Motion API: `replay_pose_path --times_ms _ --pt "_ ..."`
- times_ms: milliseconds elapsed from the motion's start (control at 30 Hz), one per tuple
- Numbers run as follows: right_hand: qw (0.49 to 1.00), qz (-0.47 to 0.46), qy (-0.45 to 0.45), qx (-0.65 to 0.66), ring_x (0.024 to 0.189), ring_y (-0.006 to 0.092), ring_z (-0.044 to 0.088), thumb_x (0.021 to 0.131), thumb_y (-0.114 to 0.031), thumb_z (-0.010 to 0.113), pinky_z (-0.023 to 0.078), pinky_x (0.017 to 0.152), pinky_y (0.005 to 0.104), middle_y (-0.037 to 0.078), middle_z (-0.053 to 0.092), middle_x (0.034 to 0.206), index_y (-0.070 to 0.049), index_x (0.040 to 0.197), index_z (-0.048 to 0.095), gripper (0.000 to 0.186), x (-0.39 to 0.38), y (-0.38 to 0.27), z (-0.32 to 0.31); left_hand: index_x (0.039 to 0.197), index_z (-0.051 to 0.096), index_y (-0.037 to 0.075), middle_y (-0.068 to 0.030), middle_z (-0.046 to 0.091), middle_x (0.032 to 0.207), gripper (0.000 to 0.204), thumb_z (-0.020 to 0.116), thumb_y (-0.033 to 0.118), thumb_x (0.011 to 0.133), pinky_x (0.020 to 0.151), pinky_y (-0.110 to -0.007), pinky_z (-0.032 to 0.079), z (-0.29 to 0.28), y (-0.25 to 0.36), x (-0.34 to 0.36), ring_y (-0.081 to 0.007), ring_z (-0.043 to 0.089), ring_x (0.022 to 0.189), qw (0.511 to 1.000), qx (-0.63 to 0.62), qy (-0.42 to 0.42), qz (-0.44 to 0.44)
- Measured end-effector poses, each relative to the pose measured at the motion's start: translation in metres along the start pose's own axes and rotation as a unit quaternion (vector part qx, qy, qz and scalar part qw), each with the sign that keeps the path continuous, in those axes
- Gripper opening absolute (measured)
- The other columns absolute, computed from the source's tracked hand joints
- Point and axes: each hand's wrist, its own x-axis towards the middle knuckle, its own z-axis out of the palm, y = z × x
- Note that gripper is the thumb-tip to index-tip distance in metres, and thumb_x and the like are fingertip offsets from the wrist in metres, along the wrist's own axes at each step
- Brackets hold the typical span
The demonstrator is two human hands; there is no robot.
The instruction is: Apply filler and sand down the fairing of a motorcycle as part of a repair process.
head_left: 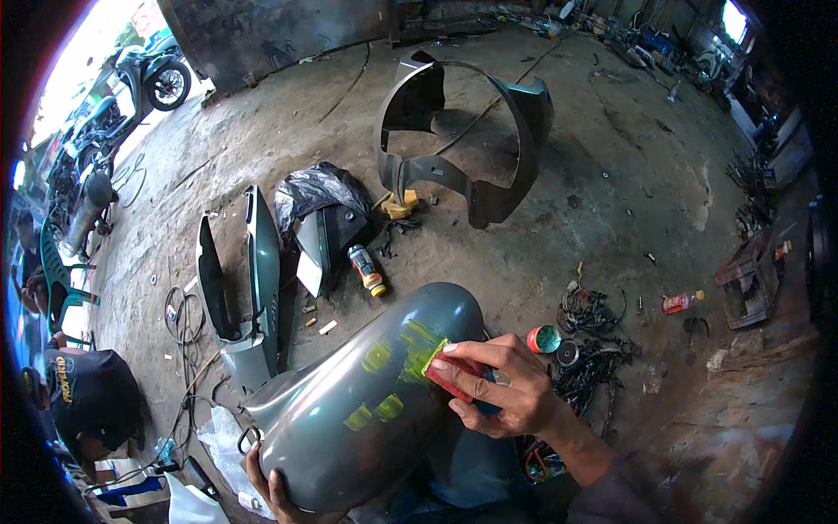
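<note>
A glossy dark grey motorcycle fender (327, 445) lies slanted in front of me, its rounded end pointing away to the right. My left hand (272, 489) grips its lower left edge, thumb on the outer face and the other fingers partly hidden. Pinched in my right hand (511, 389) is a flat red putty spreader (452, 377), its edge against the fender's upper right side. Yellow-green putty (417, 342) is smeared at that edge. Smaller putty patches (375, 356) dot the curved surface nearby.
An open tin (544, 339) sits beyond my right hand, near tangled wires (602, 371). Grey body panels (264, 262), a bottle (367, 271) and a large curved fairing (528, 131) rest on the concrete floor. Another person in a dark shirt (96, 393) is at the left.
</note>
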Motion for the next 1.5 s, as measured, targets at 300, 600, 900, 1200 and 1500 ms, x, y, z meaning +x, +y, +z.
replay_pose_path --times_ms 300,600,900,1200,1500 --pt "1.000 0.008 0.006 0.007 0.102 0.0228 0.067 0.093 -0.021 0.081 0.059 0.090 0.0375 0.006 0.069 0.138 -0.012 0.135 0.079 0.043 -0.012 -0.001 0.005 0.172 0.027 0.020 -0.0312 0.025 0.174 0.140 0.106 0.048 0.060 0.123 -0.070 0.032 0.002 -0.003 -0.002 -0.0549 0.030 0.157 1.000 0.006 0.007 0.010" --pt "1.000 0.010 0.019 -0.016 0.106 0.0237 0.069 0.086 -0.022 0.081 0.057 0.085 0.0370 0.008 0.071 0.133 -0.011 0.130 0.081 0.046 -0.026 0.000 0.009 0.171 0.029 0.018 -0.0310 0.024 0.174 0.138 0.106 0.049 0.061 0.125 -0.069 0.031 0.002 0.002 -0.001 -0.0544 0.030 0.158 0.999 -0.039 0.009 0.001" --pt "0.996 0.089 0.008 0.017 0.120 0.0291 0.066 0.094 -0.017 0.080 0.058 0.099 0.0407 0.014 0.061 0.146 -0.013 0.142 0.075 0.048 -0.050 -0.014 0.007 0.168 0.032 0.014 -0.0310 0.025 0.174 0.135 0.106 0.051 0.061 0.125 -0.067 0.031 0.010 -0.019 -0.021 -0.0535 0.030 0.158 1.000 -0.007 0.001 -0.022" --pt "0.997 0.069 -0.018 -0.024 0.124 0.0303 0.062 0.096 -0.013 0.077 0.054 0.107 0.0426 0.013 0.062 0.147 -0.012 0.145 0.072 0.049 0.007 -0.015 -0.007 0.170 0.032 0.017 -0.0311 0.028 0.173 0.132 0.102 0.055 0.065 0.123 -0.068 0.033 0.015 -0.035 -0.034 -0.0552 0.033 0.156 0.995 -0.019 0.001 -0.099" --pt "0.995 0.082 -0.023 -0.052 0.118 0.0309 0.065 0.093 -0.011 0.079 0.056 0.102 0.0416 0.011 0.066 0.143 -0.011 0.138 0.077 0.045 0.007 -0.026 0.000 0.167 0.036 0.019 -0.0303 0.028 0.173 0.127 0.105 0.045 0.064 0.124 -0.066 0.033 0.013 -0.013 -0.027 -0.0536 0.033 0.157 0.994 -0.022 0.019 -0.105"
